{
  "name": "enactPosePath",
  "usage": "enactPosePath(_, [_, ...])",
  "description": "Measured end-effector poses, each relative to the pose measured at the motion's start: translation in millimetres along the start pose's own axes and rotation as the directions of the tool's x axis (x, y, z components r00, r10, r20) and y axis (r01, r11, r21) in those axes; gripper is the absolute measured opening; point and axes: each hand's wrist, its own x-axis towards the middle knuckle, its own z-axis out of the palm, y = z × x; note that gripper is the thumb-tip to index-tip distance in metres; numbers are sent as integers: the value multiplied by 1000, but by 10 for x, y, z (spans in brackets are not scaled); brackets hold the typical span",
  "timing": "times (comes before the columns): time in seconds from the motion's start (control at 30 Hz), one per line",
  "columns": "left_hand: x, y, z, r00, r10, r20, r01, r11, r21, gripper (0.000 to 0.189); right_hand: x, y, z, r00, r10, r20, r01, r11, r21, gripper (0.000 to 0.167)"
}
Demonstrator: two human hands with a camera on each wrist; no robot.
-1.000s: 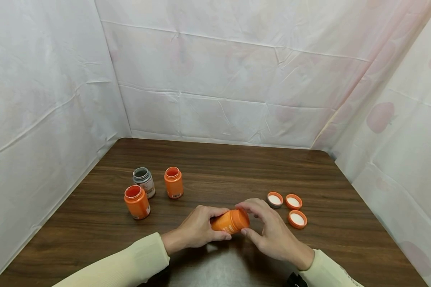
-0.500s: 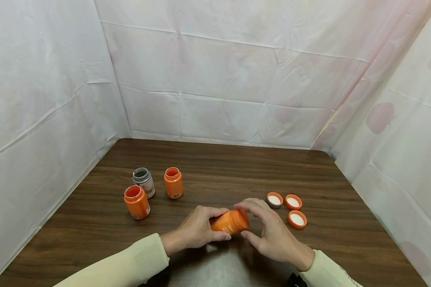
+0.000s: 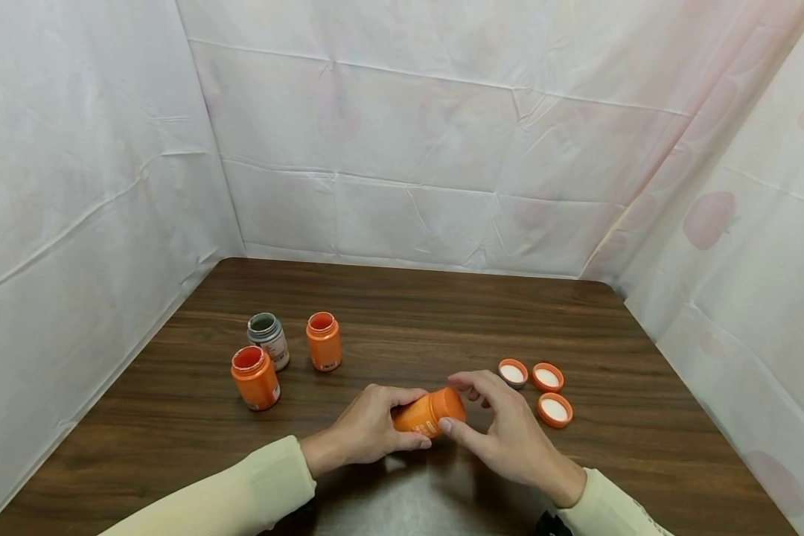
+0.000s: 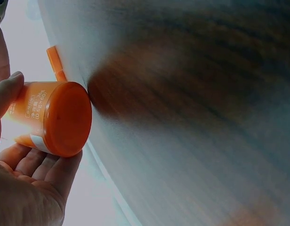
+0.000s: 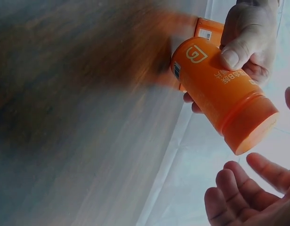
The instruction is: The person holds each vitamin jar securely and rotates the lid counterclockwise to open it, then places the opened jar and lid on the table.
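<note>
My left hand (image 3: 368,428) grips an orange pill bottle (image 3: 415,417) round its body, thumb on the near side. The bottle lies tilted on its side, low over the table, its orange cap (image 3: 450,404) toward the right. In the left wrist view the bottle's base (image 4: 68,120) faces the camera. Around the cap end, my right hand (image 3: 512,435) is spread with fingers loosely bent. The right wrist view shows these fingers (image 5: 237,193) apart from the cap, with a gap between, and the thumb at the frame's right edge.
Three uncapped bottles stand at the left of the dark wooden table (image 3: 402,313): a grey one (image 3: 271,344), an orange one (image 3: 324,346) and a nearer orange one (image 3: 257,381). Upturned caps lie right of my right hand: one grey-sided (image 3: 513,374), two orange (image 3: 548,377). White sheeting hangs around.
My right fingers have come off the cap and moved slightly up and right, while the thumb shifted toward the bottle. The left hand and the bottle stay nearly still.
</note>
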Motion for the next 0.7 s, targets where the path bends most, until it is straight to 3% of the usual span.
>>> enactPosePath(0.37, [4,13,1,1000,-2,3,2,1000,2,48,2,6,16,991,135,-10,-135,990,-34,40])
enactPosePath(0.7, [4,16,0,1000,-5,-1,5,1000,10,49,7,-6,15,984,178,26,-177,984,-9,33])
